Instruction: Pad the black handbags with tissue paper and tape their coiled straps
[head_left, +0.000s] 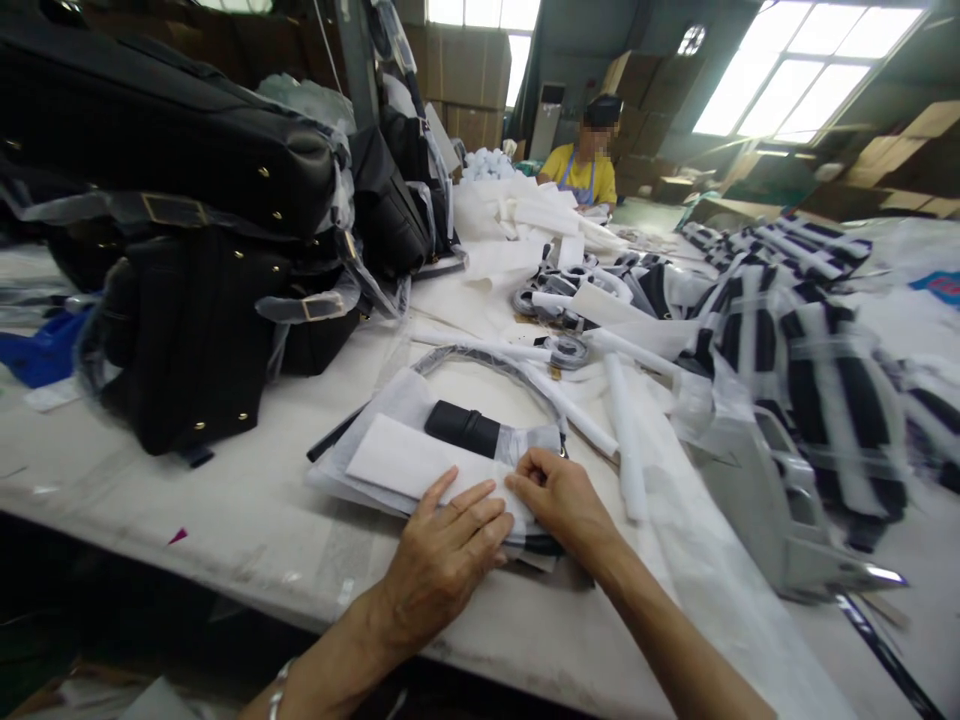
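Note:
My left hand (454, 545) lies flat with fingers stretched over a folded white sheet (420, 462), which rests on a small bag wrapped in thin white paper (337, 465). Right beside it, my right hand (555, 495) has thumb and fingers pinched together at the sheet's right end. Whatever is between those fingertips is too small to make out. Behind the sheet shows the bag's black strap tab (461, 427), partly under clear film. A film-wrapped handle (487, 355) arches away from me. The bag's dark lower edge peeks out under my hands.
Black bags with gold studs (202, 330) are piled at the left. White paper rolls (626, 440) lie beyond my right hand. A grey tape dispenser (787, 520) and wrapped black-and-white bundles (832, 390) stand at the right. Across the table is a person in yellow (577, 175).

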